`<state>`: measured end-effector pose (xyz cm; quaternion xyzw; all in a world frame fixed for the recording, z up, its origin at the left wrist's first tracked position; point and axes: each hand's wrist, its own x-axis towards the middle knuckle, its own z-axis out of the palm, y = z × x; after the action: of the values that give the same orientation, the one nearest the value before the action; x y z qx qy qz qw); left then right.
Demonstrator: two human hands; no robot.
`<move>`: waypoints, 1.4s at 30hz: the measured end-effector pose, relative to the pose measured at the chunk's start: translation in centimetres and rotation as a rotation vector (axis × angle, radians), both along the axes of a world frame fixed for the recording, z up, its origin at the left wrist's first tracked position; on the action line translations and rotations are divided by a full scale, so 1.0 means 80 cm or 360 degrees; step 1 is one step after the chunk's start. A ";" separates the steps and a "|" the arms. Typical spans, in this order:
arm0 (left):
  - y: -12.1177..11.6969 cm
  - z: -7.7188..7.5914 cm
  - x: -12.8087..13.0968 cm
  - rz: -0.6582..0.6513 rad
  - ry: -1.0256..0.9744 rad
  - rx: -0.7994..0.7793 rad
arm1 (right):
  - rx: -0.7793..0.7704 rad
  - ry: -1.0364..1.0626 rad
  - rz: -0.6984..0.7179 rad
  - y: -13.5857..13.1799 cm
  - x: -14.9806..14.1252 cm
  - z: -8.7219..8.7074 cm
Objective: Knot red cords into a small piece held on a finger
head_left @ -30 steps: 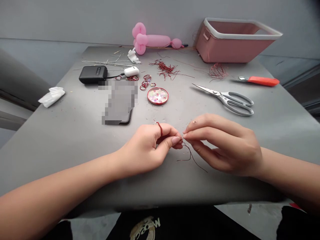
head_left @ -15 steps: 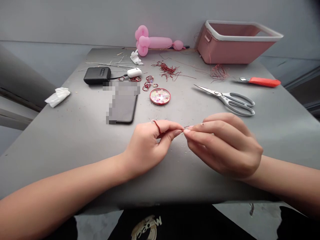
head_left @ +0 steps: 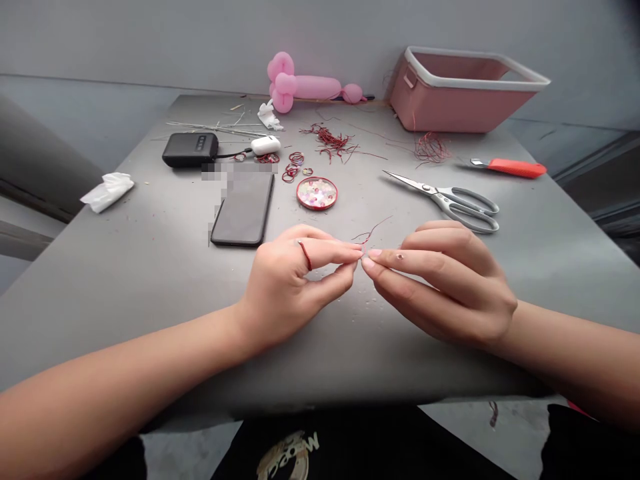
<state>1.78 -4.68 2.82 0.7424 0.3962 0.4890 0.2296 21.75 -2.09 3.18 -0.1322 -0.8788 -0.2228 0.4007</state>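
Fingertips of both hands meet over the near middle of the grey table. My left hand [head_left: 295, 283] is closed in a pinch at a thin dark red cord [head_left: 367, 238], whose loose ends stick up beyond the fingertips. Facing it, my right hand [head_left: 445, 283] also pinches at the cord's lower part, thumb against index finger; the exact grip point is too small to make out. A red cord ring [head_left: 305, 256] circles my left index finger. Just beyond the hands stands a round red-rimmed dish of pale beads [head_left: 317, 193], with several red cord rings [head_left: 291, 168] behind it.
Grey-handled scissors [head_left: 450, 200] lie to the right, near an orange utility knife [head_left: 515, 168]. Left are a phone [head_left: 243, 210], black power bank [head_left: 191, 150], white earbud case [head_left: 265, 145] and tissue [head_left: 109, 192]. Cord scraps [head_left: 333, 139], a pink balloon [head_left: 315, 87] and pink bin [head_left: 450, 107] sit behind.
The cord's loose ends now point up and away from the fingertips, where before only a short bit showed between them. The view has shifted slightly.
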 end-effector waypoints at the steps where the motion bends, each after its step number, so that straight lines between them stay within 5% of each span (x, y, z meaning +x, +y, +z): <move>1: -0.002 0.002 0.001 0.0016 -0.0026 -0.0113 | 0.0023 -0.0017 0.0001 -0.001 0.000 0.001; 6: -0.012 0.009 0.006 -0.0038 -0.0207 -0.0677 | 0.0046 -0.0060 0.0002 -0.005 0.002 0.005; 10: -0.015 0.009 0.009 -0.0146 -0.0378 -0.0818 | -0.0092 0.0021 -0.0074 -0.005 0.002 0.002; 21: 0.000 -0.001 0.000 -0.0118 0.0046 0.0056 | -0.1221 0.0344 -0.0104 -0.019 -0.008 0.008; 26: -0.001 -0.001 0.002 -0.0095 0.0100 0.0204 | -0.0835 0.0212 -0.0091 -0.021 -0.005 0.003; 31: -0.012 0.004 0.006 -0.0031 0.0093 0.0135 | -0.0275 0.0039 -0.0113 -0.022 0.003 -0.009; 34: -0.016 0.005 0.007 -0.0005 0.0047 0.0034 | -0.0151 0.0015 -0.0105 -0.024 0.004 -0.012; 37: -0.013 0.005 0.006 0.0021 0.0028 -0.0135 | -0.0303 0.0053 -0.0140 -0.025 0.001 -0.006; 42: 0.002 0.005 -0.001 0.0010 0.0126 -0.0208 | -0.1014 0.0133 -0.0116 -0.015 0.004 0.016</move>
<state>1.73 -4.55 3.19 0.7434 0.4383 0.4330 0.2603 22.04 -3.30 4.46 -0.2913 -0.8819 0.0548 0.3666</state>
